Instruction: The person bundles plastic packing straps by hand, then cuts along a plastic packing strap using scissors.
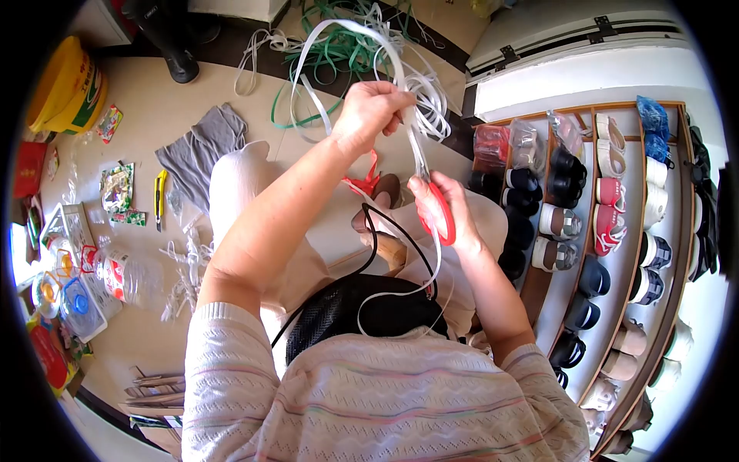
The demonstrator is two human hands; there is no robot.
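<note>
My left hand (pixel 371 115) is closed in a pinch on a white plastic strap (pixel 339 23), which loops up and over above it. Below and to the right, my right hand (pixel 454 209) grips red-handled scissors (pixel 439 208), blades pointing up along the strap between the hands. Whether the blades are open or touch the strap, I cannot tell. A thin white strip hangs from the right hand down to a black woven bag (pixel 339 308) on my lap.
Tangled green and white straps (pixel 339 46) lie on the floor ahead. A shoe rack (pixel 608 254) full of shoes stands at the right. At left are a grey cloth (pixel 204 150), a yellow utility knife (pixel 160 196), a yellow bucket (pixel 68 85) and a clear plastic bottle (pixel 127 277).
</note>
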